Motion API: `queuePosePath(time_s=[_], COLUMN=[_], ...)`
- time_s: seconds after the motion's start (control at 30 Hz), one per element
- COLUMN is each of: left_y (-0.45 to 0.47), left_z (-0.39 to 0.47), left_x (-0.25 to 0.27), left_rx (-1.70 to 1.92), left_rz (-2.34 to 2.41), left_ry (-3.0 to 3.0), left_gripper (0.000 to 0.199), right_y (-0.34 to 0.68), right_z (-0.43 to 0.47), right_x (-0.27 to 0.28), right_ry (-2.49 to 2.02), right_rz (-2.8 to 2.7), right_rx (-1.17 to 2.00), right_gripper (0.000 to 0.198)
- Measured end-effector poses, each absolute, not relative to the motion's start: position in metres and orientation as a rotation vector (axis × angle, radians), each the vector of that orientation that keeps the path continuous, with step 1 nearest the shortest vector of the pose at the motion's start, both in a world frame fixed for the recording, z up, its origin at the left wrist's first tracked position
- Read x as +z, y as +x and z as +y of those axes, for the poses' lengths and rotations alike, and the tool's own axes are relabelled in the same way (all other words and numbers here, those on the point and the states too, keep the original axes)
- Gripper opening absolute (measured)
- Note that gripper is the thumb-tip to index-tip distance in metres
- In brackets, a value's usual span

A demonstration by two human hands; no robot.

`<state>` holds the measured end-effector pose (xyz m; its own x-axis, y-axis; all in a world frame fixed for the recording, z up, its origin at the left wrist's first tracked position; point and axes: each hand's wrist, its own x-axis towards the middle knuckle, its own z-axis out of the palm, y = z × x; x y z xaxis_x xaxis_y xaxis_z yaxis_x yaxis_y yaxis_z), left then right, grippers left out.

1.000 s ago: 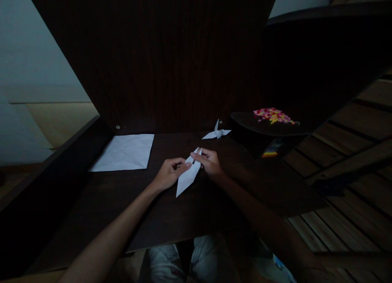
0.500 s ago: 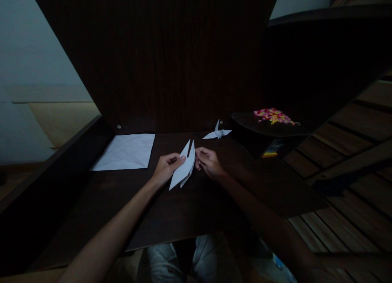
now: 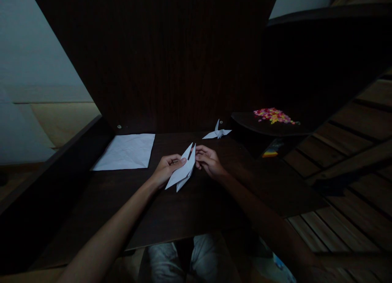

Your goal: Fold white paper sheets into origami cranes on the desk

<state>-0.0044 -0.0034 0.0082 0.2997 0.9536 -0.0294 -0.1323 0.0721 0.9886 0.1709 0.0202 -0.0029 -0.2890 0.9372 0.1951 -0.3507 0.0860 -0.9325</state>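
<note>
A white origami piece (image 3: 183, 173), folded into long points with a slit at its top, is held above the dark table. My left hand (image 3: 167, 168) pinches its left side, thumb on the front face. At its right edge, the curled fingers of my right hand (image 3: 208, 161) close on the narrow upper flap; some fingertips are hidden behind the paper. Behind my right hand, a finished white paper crane (image 3: 218, 133) stands near the back panel. A creased white sheet of paper (image 3: 128, 152) lies flat to the left of my left hand.
A dark corner shelf (image 3: 245, 121) at the right carries a heap of small pink, red and yellow pieces (image 3: 274, 115). Raised dark boards border the table (image 3: 183, 221) at the left and back. Wooden slats (image 3: 352, 209) are at the far right.
The origami piece has tilted slightly, its lower points swinging left and its upper points shifting right and down. My right fingers have come in against its right flap.
</note>
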Motion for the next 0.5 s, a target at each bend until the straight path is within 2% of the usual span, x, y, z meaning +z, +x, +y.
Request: queuePosePath(time_s=[0.23, 0.5], left_y=[-0.0034, -0.0034], left_z=[-0.0037, -0.0009], left_x=[0.0048, 0.0044], left_rx=[1.034, 1.177], left_rz=[0.928, 0.962], left_ry=[1.269, 1.367], left_gripper=[0.032, 0.03], right_y=[0.1708, 0.1683], right_z=[0.0197, 0.0208], right_x=[-0.0049, -0.0046], right_ry=[-0.656, -0.721], right_rz=[-1.232, -1.217], right_rx=[1.475, 1.459], right_gripper=[0.018, 0.028])
